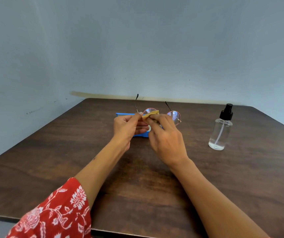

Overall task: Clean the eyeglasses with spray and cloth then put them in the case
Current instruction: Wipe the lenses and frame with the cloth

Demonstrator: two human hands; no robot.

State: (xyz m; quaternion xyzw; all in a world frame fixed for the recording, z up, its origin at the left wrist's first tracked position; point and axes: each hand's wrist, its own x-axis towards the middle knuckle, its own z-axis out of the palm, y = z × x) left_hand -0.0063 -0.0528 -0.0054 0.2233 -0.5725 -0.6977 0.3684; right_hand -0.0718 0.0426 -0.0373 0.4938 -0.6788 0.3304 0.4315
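So on the left you've got a red floral sleeve [58,212] coming in over the near edge of the table [51,160]. The left hand [128,127] is up above the middle of the table, pinching the eyeglasses [161,114] at the left end of the frame, right where the temple arm hinges, thumb and fingers closed tight on it. Both temple arms stick up and away toward the far edge. Under the hands there's a blue case [125,114] lying on the table, mostly hidden, just its far rim and a near corner showing. The right hand [166,138] has a tan cloth [150,115] pinched in its fingertips, pressed on the left lens. The right lens is bare. Way off toward the right edge, a clear spray bottle [221,129] with a black pump top stands upright, well apart from everything.
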